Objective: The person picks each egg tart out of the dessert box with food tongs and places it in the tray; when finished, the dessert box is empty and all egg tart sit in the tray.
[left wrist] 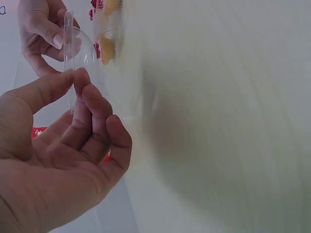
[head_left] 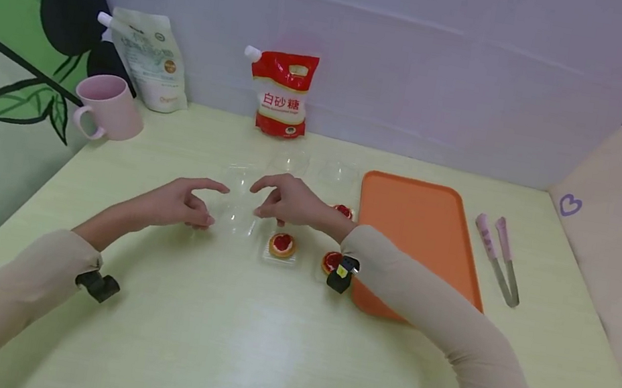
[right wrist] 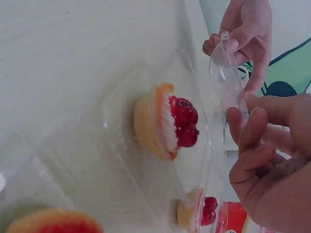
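Pale cloth (head_left: 466,62) hangs behind a light table (head_left: 203,333), with a red bag (head_left: 281,104) standing against it and a mug (head_left: 112,109) at the left. Clear of the tabletop, at least by the wrist views, a clear shell (head_left: 239,200) spans the gap between the left hand (head_left: 175,205) and the right hand (head_left: 293,202). Each hand's fingers close narrowly on the rim at its own end, thumb opposing; no tart shows inside. Near tart (head_left: 282,245) sits in its clear holder just beside the right hand, with two more tarts close to the orange tray (head_left: 408,236). Handling the packaging seems to be the step in hand: either spreading the shell or setting it in place, though which cannot be told. Next, I judge, calls for both hands moving together, rim level, with a light grip, since such thin plastic probably bends and could knock the tarts' toppings.
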{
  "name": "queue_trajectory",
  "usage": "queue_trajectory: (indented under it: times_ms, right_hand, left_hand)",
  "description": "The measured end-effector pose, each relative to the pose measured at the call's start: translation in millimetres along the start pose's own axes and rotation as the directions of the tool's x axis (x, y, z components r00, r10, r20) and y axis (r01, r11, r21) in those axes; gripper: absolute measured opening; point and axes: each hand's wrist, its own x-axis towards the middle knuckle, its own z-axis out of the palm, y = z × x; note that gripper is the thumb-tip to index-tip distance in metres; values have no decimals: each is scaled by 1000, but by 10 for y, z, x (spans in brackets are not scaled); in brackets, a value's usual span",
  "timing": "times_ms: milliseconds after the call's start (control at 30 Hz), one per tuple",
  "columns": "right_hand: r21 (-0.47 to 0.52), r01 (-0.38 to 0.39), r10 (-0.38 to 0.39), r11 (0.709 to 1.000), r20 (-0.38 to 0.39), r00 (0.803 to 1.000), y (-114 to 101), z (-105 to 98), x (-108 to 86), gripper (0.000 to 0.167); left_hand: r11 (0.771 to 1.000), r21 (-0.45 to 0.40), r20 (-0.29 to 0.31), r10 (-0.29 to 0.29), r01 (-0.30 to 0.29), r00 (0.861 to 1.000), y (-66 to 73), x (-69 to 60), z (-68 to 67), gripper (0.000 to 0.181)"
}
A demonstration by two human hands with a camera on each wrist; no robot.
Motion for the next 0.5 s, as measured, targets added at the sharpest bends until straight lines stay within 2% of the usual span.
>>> queue_trajectory:
  times_ms: [167, 500]
  right_hand:
    - [-75, 4, -4, 997, 3, 1000, -63, 98, 79, 40]
    - [-161, -6, 5, 987, -4, 1000, -122, 242, 214, 46]
  left_hand:
    - [1000, -10, -23, -18, 18, 1000, -88, -51, 22, 65]
    - [997, 62, -53, -47, 50, 998, -188, -67, 12, 64]
